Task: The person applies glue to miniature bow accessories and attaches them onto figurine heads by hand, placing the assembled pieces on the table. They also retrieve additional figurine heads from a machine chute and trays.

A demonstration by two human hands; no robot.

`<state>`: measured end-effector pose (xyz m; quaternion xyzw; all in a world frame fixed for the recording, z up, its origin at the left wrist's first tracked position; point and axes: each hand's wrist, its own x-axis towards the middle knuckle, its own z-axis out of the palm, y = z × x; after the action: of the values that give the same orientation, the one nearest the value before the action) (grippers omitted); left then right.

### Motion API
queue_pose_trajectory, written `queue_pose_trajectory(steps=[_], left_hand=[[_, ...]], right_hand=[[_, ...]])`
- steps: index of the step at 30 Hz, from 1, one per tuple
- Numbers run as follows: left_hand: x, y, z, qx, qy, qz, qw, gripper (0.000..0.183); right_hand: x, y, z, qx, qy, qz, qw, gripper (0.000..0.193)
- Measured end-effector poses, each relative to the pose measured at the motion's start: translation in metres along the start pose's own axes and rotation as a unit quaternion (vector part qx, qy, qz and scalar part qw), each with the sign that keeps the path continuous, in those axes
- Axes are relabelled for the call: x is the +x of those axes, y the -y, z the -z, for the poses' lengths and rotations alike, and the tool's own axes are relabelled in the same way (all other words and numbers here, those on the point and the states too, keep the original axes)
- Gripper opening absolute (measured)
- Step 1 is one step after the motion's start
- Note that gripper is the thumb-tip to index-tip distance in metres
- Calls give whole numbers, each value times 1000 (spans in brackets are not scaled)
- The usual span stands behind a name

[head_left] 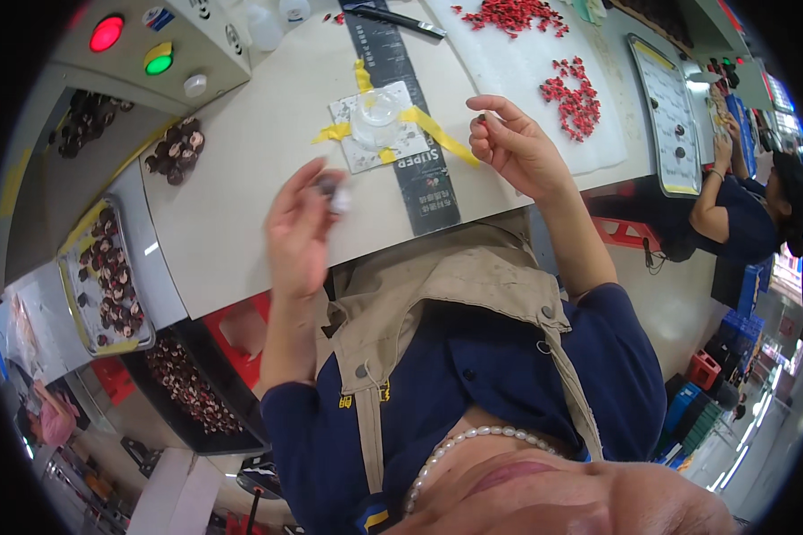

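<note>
Over the front left of the white table, my left hand (296, 234) is closed on a small round dark-and-white piece (337, 196), somewhat blurred. My right hand (519, 150) is raised over the table, right of the taped square, its thumb and index finger pinched together; what lies between them is too small to name. Between the hands, a clear round plastic dish (377, 117) sits on a speckled square plate (351, 162), fixed with yellow tape (448, 139) across a dark printed strip (428, 196). Small red parts (573, 100) lie heaped on a white sheet (617, 147) beyond my right hand.
Dark-and-white round pieces (177, 150) are piled at the left beside a cabinet with a red button (106, 33) and a green one. A tray (145, 342) and a black bin (254, 437) hold more. A black pen-like tool (397, 21) lies behind. A co-worker (748, 209) sits at right.
</note>
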<state>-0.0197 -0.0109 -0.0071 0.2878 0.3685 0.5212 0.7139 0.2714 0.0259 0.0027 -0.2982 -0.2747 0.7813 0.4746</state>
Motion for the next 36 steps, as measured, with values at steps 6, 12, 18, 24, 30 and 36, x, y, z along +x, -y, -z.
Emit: queue_pose_trajectory(steps=[6, 12, 18, 24, 30, 36], left_hand=[[9, 28, -34, -80, 59, 55, 994, 35], [12, 34, -35, -85, 68, 48, 993, 33], [12, 40, -31, -82, 67, 25, 994, 30], [14, 40, -27, -101, 87, 31, 991, 30], [15, 37, -28, -93, 90, 39, 991, 30], [13, 44, -36, -52, 48, 6, 997, 32]], right_hand=[[-2, -7, -12, -86, 4, 37, 996, 16], [10, 0, -42, -230, -14, 99, 968, 12], [40, 2, -49, -510, -49, 217, 831, 14], [65, -6, -61, -576, -65, 220, 785, 15], [74, -8, -69, -664, -55, 270, 695, 12], [73, -4, -75, -758, 18, 355, 547, 10]])
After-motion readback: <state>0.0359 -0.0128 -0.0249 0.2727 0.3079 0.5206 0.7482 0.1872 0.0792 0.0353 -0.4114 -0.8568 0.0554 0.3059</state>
